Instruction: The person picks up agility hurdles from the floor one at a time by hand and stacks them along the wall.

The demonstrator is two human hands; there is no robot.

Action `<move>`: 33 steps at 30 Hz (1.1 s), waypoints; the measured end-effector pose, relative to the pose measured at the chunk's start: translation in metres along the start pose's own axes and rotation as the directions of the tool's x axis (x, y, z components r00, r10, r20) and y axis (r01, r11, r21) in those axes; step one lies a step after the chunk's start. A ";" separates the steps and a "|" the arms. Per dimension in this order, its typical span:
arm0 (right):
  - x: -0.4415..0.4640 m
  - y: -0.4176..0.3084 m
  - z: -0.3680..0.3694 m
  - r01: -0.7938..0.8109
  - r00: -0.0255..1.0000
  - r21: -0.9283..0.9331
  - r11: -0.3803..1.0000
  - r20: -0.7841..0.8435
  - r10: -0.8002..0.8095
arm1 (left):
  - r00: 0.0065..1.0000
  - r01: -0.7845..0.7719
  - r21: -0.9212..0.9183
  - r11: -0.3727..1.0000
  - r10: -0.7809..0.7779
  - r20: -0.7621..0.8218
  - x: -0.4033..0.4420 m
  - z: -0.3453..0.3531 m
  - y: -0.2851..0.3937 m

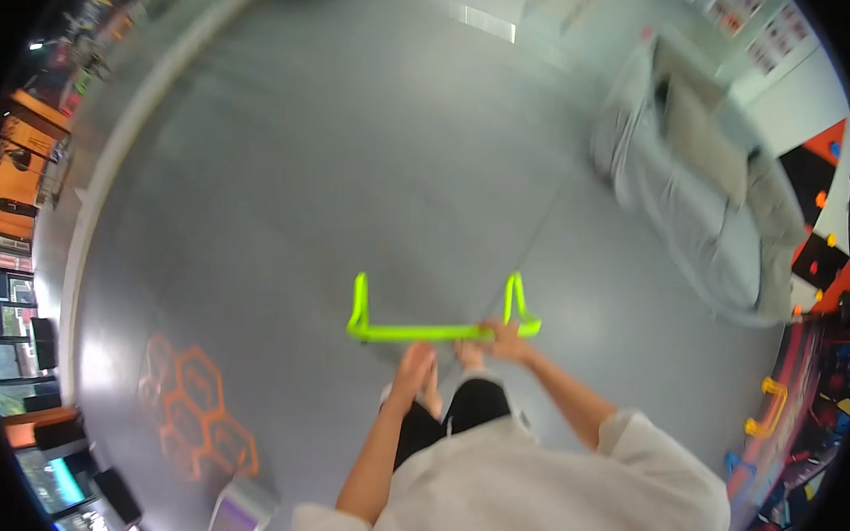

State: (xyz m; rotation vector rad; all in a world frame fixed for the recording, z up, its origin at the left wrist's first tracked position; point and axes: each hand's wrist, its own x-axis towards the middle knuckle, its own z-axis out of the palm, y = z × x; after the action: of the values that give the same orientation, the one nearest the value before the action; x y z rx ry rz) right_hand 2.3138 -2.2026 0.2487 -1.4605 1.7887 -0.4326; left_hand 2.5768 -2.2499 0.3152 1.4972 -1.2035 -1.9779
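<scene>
A bright lime-green agility hurdle (pixel 414 333) is in front of my feet, its crossbar running left to right and a bent leg at each end. Near the bar's right end, my right hand (pixel 506 340) is closed around it. My left hand (pixel 415 365) hangs just below the bar's middle, apart from it as far as I can see. Its fingers look loosely stretched out with nothing in them, though they are slightly blurred.
On the right stands a grey covered sofa (pixel 690 184). Orange hexagons (pixel 201 402) mark the grey floor at left, near a white box (pixel 241 515). A climbing wall (pixel 821 216) rises at far right; windows and screens (pixel 62 486) line the left.
</scene>
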 end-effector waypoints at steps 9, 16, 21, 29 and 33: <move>-0.060 -0.301 -0.111 0.345 0.800 0.802 0.488 0.021 -0.600 | 0.862 -0.480 -0.376 0.793 0.506 -0.032 -0.077 -0.063 0.205; -0.086 -0.403 -0.073 0.620 0.730 0.005 0.785 -0.369 -0.575 | 0.671 -0.347 0.843 0.412 0.737 -0.084 -0.123 -0.213 0.204; -0.107 -0.437 -0.055 0.170 0.865 -0.496 0.851 -0.339 -0.370 | 0.700 -0.497 0.855 0.150 0.651 0.293 -0.134 -0.233 0.202; -0.167 -0.390 -0.032 -0.327 0.767 -0.491 0.807 -0.637 -0.077 | 0.483 -0.828 0.550 0.103 0.628 0.610 -0.135 -0.182 0.188; -0.208 -0.370 -0.048 -0.450 0.600 -0.396 0.800 -0.798 -0.057 | 0.358 -0.851 0.525 0.024 0.758 0.546 -0.149 -0.192 0.223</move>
State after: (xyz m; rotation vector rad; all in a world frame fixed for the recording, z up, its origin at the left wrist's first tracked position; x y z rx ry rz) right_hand 2.5368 -2.1225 0.6041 -1.5148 2.9993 -0.4782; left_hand 2.7644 -2.3433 0.5698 0.4740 -2.4216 -0.6616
